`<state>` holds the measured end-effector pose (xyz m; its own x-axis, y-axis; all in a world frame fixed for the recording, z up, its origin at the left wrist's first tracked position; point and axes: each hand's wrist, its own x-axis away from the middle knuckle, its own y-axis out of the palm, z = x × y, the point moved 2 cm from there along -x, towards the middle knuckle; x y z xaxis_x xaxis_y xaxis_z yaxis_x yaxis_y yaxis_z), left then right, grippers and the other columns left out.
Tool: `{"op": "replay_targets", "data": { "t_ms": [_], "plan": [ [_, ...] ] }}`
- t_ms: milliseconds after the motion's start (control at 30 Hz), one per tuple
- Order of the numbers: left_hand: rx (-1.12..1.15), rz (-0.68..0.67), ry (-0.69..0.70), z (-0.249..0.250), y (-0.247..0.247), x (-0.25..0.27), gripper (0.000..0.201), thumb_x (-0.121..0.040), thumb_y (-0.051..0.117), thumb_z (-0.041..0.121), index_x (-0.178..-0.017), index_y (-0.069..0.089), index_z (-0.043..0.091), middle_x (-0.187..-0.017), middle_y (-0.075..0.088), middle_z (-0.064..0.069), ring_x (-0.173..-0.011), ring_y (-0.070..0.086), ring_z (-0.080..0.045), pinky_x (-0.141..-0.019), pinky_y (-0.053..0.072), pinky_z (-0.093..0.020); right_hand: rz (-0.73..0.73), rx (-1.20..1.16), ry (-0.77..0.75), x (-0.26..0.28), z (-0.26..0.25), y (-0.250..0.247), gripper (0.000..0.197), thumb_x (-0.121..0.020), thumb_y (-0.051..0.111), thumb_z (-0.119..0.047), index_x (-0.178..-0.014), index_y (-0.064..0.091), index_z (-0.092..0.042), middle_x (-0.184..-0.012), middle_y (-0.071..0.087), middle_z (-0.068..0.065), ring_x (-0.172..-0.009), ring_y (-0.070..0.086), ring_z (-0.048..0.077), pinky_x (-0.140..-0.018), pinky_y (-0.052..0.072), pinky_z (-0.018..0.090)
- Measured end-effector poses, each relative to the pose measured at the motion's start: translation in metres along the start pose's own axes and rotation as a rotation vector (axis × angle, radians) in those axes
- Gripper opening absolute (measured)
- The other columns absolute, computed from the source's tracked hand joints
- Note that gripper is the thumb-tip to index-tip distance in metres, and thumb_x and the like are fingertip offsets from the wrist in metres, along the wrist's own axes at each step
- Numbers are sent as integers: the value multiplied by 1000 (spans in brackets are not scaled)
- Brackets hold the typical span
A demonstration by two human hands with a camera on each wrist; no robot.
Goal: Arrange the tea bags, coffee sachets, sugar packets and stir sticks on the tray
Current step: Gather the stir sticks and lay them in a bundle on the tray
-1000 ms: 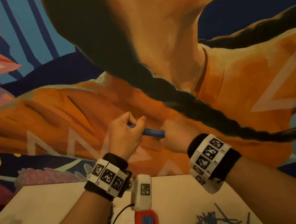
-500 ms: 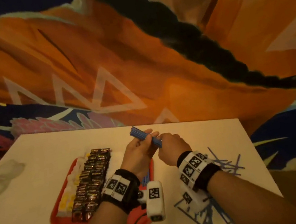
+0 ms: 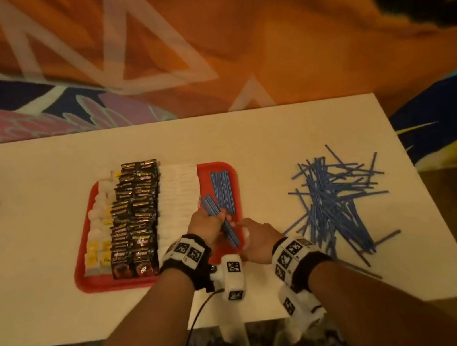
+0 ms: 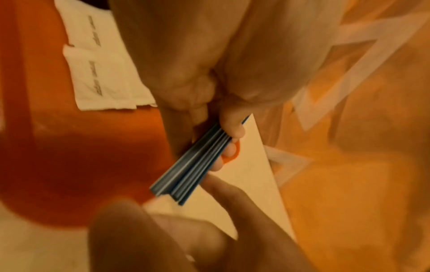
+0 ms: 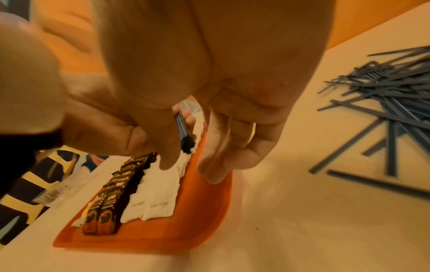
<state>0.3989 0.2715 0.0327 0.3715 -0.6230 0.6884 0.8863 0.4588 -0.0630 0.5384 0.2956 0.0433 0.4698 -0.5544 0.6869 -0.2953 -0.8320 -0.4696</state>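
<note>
A red tray (image 3: 89,281) on the white table holds lengthwise rows: pale tea bags (image 3: 98,235) at its left, dark glossy coffee sachets (image 3: 135,217) next, white sugar packets (image 3: 178,195) beside those, and a neat band of blue stir sticks (image 3: 222,190) at its right. A small bundle (image 3: 219,219) of sticks is gripped, tilted above the tray's right part. A loose crisscrossed heap (image 3: 336,197) lies on the table right of the tray

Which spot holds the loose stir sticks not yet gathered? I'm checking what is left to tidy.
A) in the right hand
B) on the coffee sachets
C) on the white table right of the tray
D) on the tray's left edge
C: the loose blue stir sticks lie scattered on the white table, right of the red tray.
</note>
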Motion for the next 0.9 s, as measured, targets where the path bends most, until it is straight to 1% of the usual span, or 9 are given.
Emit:
{"op": "replay_targets", "data": {
  "t_ms": [67, 100, 167, 233, 400, 533, 633, 767, 900],
  "plan": [
    [-233, -16, 2, -13, -8, -22, 12, -93, 61, 11, -95, 64, -1, -86, 69, -16, -82, 69, -36, -81, 59, -48, 5, -6, 47, -7, 10, 9, 67, -79, 76, -36, -138, 44, -27, -124, 63, 6, -109, 61, 24, -85, 47, 26],
    [-367, -26, -5, -19, -10, -30, 17, -89, 64, 16, -93, 66, 0, -90, 71, -16, -86, 69, -35, -82, 58, -46, 14, -11, 67, -8, 16, 13, 63, -79, 76, -36, -135, 47, -28, -121, 65, 6, -106, 62, 23, -85, 49, 28],
    [-590, -32, -5, -22, -9, -35, 15, -93, 64, 17, -91, 64, 2, -89, 67, -11, -83, 63, -28, -71, 51, -34, 29, -38, 104, -12, 27, 20, 54, -81, 74, -34, -130, 51, -29, -113, 67, 3, -98, 65, 19, -82, 52, 29],
    [-704, -39, 11, -24, -4, -39, 10, -93, 63, 16, -94, 60, 6, -89, 62, -9, -83, 58, -26, -64, 43, -28, 46, -88, 135, -14, 37, 24, 47, -83, 73, -31, -125, 53, -29, -104, 69, 0, -90, 65, 15, -76, 53, 27],
    [-734, -54, -47, -35, 6, -48, 32, -91, 70, 18, -119, 61, 6, -112, 63, -10, -99, 59, -28, -81, 47, -30, 86, -115, 187, -15, 56, 32, 38, -86, 71, -31, -119, 54, -26, -102, 69, 1, -92, 64, 15, -79, 46, 25],
    [-752, -33, -40, -37, 10, -51, 52, -86, 77, 25, -130, 58, 5, -126, 63, -12, -114, 60, -31, -89, 51, -32, 110, -125, 220, -18, 64, 41, 32, -85, 72, -32, -112, 55, -30, -99, 69, 0, -86, 66, 15, -81, 54, 32],
    [-773, 4, -10, -39, 10, -49, 55, -84, 80, 28, -129, 58, 5, -124, 63, -13, -114, 61, -32, -86, 50, -30, 129, -111, 238, -21, 65, 43, 31, -83, 72, -31, -107, 53, -34, -101, 67, -1, -87, 66, 15, -84, 56, 35],
    [-791, 60, 32, -40, 8, -47, 49, -81, 82, 29, -120, 63, 5, -116, 68, -13, -104, 66, -30, -82, 55, -31, 137, -51, 229, -26, 61, 43, 34, -84, 71, -28, -113, 53, -31, -105, 65, -2, -93, 63, 16, -86, 54, 35],
    [-831, 89, 61, -40, 5, -46, 47, -83, 80, 33, -118, 65, 5, -114, 68, -13, -101, 67, -31, -81, 57, -34, 212, 116, 90, -24, 44, 37, 34, -87, 68, -20, -119, 57, -22, -113, 63, 1, -103, 60, 18, -90, 50, 31]
  ]
}}
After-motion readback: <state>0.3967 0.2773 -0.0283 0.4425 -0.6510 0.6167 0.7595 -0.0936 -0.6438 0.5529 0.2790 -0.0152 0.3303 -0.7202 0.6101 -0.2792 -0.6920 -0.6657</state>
